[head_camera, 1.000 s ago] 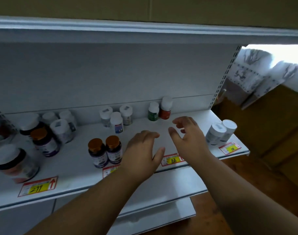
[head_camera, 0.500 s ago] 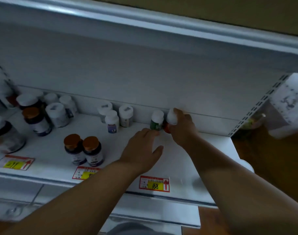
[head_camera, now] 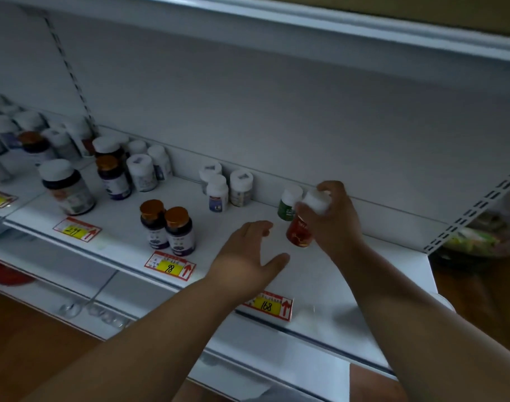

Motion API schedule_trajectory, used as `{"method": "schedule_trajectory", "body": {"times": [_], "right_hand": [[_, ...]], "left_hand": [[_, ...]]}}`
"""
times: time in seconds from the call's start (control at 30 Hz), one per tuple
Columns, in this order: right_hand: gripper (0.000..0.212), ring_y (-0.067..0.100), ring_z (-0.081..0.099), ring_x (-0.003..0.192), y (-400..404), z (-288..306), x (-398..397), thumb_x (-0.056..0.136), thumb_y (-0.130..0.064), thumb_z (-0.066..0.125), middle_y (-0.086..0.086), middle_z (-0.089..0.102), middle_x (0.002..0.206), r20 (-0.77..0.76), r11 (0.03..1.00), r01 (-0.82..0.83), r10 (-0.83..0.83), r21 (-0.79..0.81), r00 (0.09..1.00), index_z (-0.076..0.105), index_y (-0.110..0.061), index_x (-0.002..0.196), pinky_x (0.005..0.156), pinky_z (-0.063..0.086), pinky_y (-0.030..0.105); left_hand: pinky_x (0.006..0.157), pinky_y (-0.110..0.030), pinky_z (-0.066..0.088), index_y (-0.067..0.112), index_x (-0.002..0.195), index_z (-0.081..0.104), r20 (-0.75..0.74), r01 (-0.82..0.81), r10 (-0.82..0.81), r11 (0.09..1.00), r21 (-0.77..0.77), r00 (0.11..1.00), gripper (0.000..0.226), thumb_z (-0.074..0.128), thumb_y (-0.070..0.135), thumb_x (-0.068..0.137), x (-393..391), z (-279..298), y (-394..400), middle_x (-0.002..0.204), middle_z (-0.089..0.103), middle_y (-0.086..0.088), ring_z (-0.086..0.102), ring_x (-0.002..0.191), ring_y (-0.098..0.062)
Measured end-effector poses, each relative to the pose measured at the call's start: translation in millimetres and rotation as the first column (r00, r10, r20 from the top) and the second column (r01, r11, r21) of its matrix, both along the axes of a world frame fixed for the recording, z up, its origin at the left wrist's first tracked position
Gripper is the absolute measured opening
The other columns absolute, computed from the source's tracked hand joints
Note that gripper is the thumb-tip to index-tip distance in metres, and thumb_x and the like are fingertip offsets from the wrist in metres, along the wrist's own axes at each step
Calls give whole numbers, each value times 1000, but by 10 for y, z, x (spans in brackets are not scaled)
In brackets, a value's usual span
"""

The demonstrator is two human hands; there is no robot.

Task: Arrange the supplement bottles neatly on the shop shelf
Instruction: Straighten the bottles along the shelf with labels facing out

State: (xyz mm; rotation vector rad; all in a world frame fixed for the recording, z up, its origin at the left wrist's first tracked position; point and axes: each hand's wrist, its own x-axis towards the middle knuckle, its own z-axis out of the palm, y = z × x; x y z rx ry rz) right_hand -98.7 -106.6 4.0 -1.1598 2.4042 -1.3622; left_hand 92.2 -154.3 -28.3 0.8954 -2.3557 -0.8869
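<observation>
Here, a person's right hand (head_camera: 336,220) lifts a small red plastic supplement bottle with a white screw cap (head_camera: 304,220) off the white metal shop shelf (head_camera: 349,274), fingers and thumb curled round the cap and shoulder, the bottle tilted with its base swung toward seven o'clock. It hangs just clear of the shelf, right beside a green-labelled white-capped bottle (head_camera: 288,204) that stands upright at ten o'clock from it, close to the back panel. The left hand (head_camera: 248,253) hovers at eight o'clock from the red bottle, fingers spread and relaxed, holding nothing.

The red bottle looks light and rigid, with a glossy label that could slide under a loose pinch; a hold round the ribbed cap or the waist seems safest, and it will likely stand steadily on its flat base. Its contents may shift when tipped.

Farther out at nine o'clock stand two amber-capped dark bottles (head_camera: 168,227) above a yellow "98" price tag (head_camera: 170,266), and three white bottles (head_camera: 226,187) line the back. A "168" price tag (head_camera: 267,306) marks the shelf edge at six o'clock.
</observation>
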Motion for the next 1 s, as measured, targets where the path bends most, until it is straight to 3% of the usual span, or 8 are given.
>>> {"method": "schedule_trajectory", "body": {"times": [0.2, 0.33, 0.43, 0.5, 0.6, 0.73, 0.83, 1.0], "right_hand": [[44, 0, 65, 72, -171, 427, 983, 60, -65, 70, -11, 63, 92, 245, 917, -354, 392, -184, 887, 54, -40, 92, 55, 50, 16], [42, 5, 68, 77, -445, 479, 1900, 61, -72, 61, -15, 64, 92, 302, 848, -509, 529, -147, 793, 53, -49, 95, 63, 58, 28], [33, 7, 67, 81, -694, 389, 2678, 68, -60, 62, -11, 67, 92, 382, 750, -623, 654, -221, 652, 57, -47, 98, 67, 55, 29], [33, 12, 67, 88, -884, 335, 3217, 70, -56, 66, -8, 68, 96, 394, 705, -671, 697, -228, 599, 58, -45, 100, 73, 57, 34], [31, 17, 66, 90, -1174, 290, 3920, 72, -49, 70, -3, 68, 99, 378, 675, -692, 729, -255, 571, 60, -38, 100, 80, 57, 42], [18, 5, 65, 83, -1582, 348, 4619, 79, -39, 70, -8, 69, 92, 345, 648, -697, 758, -307, 553, 62, -41, 95, 68, 53, 22], [18, 6, 66, 82, -1966, 349, 4887, 81, -37, 70, -11, 70, 91, 309, 641, -716, 764, -276, 566, 61, -41, 97, 72, 56, 26], [21, 2, 65, 83, -2873, 261, 5163, 82, -36, 71, -17, 68, 94, 234, 639, -727, 769, -249, 595, 60, -41, 100, 71, 54, 19]], "left_hand": [[73, -23, 48, 39, 121, 46, -10, -28, 31, 972, 232, 999, 65, 54, 77, 69, 682, 171, 73, 102, 60, 18, 57, 90, 4], [74, -15, 48, 41, 111, 58, -166, -18, 88, 922, 386, 982, 46, 60, 66, 73, 1549, 226, -48, 97, 67, 19, 62, 87, 4], [92, -39, 51, 36, 113, 61, -205, -52, 178, 863, 502, 962, 39, 65, 52, 77, 2389, 202, -203, 103, 69, 7, 65, 99, -17], [93, -46, 50, 36, 114, 60, -180, -103, 218, 861, 497, 959, 37, 65, 46, 79, 2989, 188, -324, 105, 69, 3, 65, 100, -22], [88, -35, 54, 44, 115, 55, -136, -176, 270, 861, 477, 953, 39, 64, 54, 78, 3759, 237, -511, 105, 68, 11, 64, 97, -10], [76, -24, 51, 38, 115, 53, -101, -263, 332, 871, 416, 938, 44, 63, 58, 77, 4537, 336, -919, 100, 67, 15, 62, 87, 0], [78, -24, 51, 42, 117, 49, -76, -305, 353, 883, 357, 932, 49, 61, 66, 76, 4824, 308, -1323, 102, 64, 17, 60, 89, 3], [86, -33, 52, 46, 120, 45, -25, -371, 396, 879, 300, 918, 55, 57, 74, 74, 5041, 160, -2219, 110, 61, 18, 57, 99, 1]]}}
